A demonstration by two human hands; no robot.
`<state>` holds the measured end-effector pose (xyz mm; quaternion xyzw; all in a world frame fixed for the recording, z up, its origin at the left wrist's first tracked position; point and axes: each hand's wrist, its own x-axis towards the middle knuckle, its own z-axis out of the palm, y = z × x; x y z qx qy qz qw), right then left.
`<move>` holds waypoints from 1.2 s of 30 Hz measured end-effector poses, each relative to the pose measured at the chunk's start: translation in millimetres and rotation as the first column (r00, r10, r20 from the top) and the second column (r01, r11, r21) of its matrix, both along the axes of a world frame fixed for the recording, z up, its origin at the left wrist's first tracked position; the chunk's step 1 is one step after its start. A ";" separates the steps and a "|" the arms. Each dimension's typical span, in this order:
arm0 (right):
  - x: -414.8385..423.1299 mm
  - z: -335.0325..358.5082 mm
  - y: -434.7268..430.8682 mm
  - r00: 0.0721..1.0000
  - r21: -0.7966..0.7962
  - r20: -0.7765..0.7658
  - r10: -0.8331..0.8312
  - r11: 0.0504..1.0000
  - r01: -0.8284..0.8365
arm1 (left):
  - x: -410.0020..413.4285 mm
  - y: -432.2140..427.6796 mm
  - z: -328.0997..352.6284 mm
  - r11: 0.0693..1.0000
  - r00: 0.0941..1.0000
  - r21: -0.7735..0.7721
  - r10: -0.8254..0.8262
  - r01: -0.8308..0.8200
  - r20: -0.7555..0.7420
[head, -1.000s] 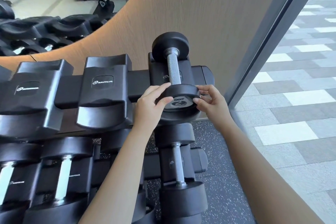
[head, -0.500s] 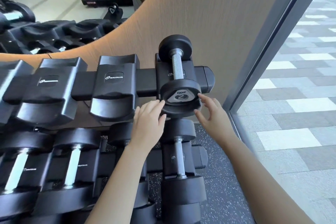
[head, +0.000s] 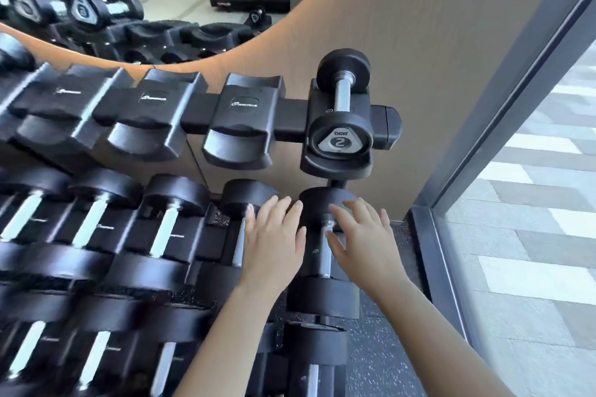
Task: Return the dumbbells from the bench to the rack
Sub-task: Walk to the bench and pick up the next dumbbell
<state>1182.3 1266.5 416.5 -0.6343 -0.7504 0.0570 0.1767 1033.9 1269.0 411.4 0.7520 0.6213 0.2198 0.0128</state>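
Note:
A small black dumbbell [head: 342, 113] marked 2 lies in the rightmost cradle of the rack's top row [head: 245, 116]. Its chrome handle points away from me. Both my hands hover below it, in front of the second row. My left hand [head: 274, 238] has straight, spread fingers and holds nothing. My right hand [head: 364, 238] is likewise spread and holds nothing, over a larger dumbbell [head: 325, 251] on the lower row.
Three top-row cradles to the left of the small dumbbell hold nothing. Lower rows carry several black dumbbells [head: 164, 229]. A curved wooden wall [head: 419, 26] with a mirror stands behind the rack. A glass wall [head: 532, 171] runs along the right.
Both hands have let go of the small dumbbell's near head and dropped below the top row. The dumbbell stays in its cradle. The view has shifted left and up.

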 end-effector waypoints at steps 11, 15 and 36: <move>6.3 -0.7 -69.2 0.941 0.027 0.006 0.337 0.941 -0.337 | 26.7 -117.6 -0.2 0.933 0.933 -0.022 0.359 -0.359 0.009; -10.6 1.6 -97.4 0.881 0.026 -0.029 0.471 0.882 -0.471 | 21.2 -164.4 1.6 0.875 0.876 -0.040 0.482 -0.483 -0.034; -116.4 19.7 -281.7 0.402 0.098 -0.008 0.916 0.401 -0.911 | -21.1 -408.9 9.3 0.370 0.374 -0.099 0.927 -0.924 -0.020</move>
